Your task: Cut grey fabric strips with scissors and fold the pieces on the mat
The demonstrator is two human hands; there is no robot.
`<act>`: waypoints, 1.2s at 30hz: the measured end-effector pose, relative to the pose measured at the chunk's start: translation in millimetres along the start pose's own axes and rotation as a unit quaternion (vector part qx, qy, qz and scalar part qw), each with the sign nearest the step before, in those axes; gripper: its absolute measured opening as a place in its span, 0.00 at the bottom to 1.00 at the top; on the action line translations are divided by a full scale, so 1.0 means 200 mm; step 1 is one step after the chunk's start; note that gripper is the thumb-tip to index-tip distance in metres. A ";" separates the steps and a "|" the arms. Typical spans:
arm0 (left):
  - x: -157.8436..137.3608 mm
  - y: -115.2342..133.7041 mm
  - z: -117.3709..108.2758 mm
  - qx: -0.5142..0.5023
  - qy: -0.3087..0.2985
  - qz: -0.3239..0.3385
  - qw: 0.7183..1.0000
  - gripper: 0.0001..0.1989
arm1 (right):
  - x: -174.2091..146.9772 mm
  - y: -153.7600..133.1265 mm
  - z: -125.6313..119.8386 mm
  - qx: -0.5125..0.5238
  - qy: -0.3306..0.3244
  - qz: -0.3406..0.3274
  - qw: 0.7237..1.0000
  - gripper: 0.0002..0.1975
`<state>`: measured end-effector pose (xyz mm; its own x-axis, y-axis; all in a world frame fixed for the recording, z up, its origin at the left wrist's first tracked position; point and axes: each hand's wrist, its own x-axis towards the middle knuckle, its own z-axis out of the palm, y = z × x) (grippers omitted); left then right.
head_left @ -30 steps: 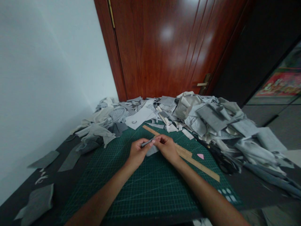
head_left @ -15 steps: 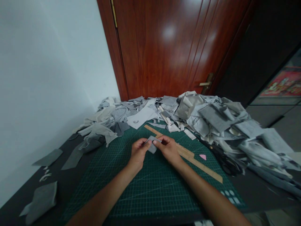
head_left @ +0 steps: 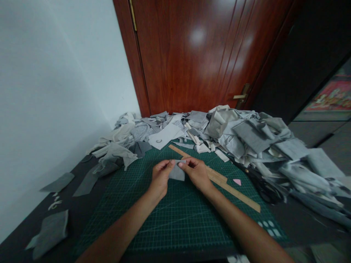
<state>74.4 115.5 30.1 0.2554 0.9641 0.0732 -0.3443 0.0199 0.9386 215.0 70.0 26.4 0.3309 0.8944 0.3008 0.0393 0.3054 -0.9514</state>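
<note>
A small grey fabric piece [head_left: 177, 174] is held up over the green cutting mat [head_left: 164, 219]. My left hand [head_left: 161, 174] pinches its upper left corner between thumb and fingers. At the upper right corner, my right hand [head_left: 196, 171] grips the same piece, thumb in front. The cloth hangs down between the hands, its top edge roughly level. Just right of my right hand, two wooden rulers [head_left: 241, 195] lie slantwise on the mat, partly hidden by that hand. A pink piece of tailor's chalk [head_left: 237, 182] rests near them.
Heaped grey and white fabric scraps [head_left: 249, 135] line the back and right. Black scissors [head_left: 267, 190] lie at the mat's right edge. A white paper sheet [head_left: 164, 136] with a curved mark lies at the back. Folded grey cloth [head_left: 52, 232] sits at the left. Behind stands a wooden door [head_left: 186, 54].
The fabric piece has turned from a diamond-like slant to hanging squarely, its top edge now level between both hands. The hands stay in nearly the same place.
</note>
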 end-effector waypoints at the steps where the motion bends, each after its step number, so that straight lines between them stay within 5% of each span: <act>1: 0.00 0.00 0.00 -0.003 0.003 -0.003 1.000 0.22 | 0.00 0.00 0.00 -0.002 0.002 0.000 1.000 0.11; 22: 0.00 -0.04 0.00 0.019 0.006 0.021 1.000 0.22 | -0.01 0.01 0.00 -0.045 0.039 -0.030 0.998 0.11; 31: 0.01 0.03 -0.01 0.074 -0.063 0.017 0.995 0.19 | 0.00 0.01 -0.01 -0.024 0.027 -0.027 0.999 0.09; 36: 0.02 0.03 -0.01 0.071 -0.051 0.018 0.996 0.18 | 0.00 0.01 0.00 0.005 0.020 -0.009 1.000 0.11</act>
<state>72.1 119.1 34.8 0.3386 0.9311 0.1356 -0.2253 -0.0597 0.9725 215.2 69.6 24.6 0.3670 0.8752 0.3151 0.0363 0.3250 -0.9450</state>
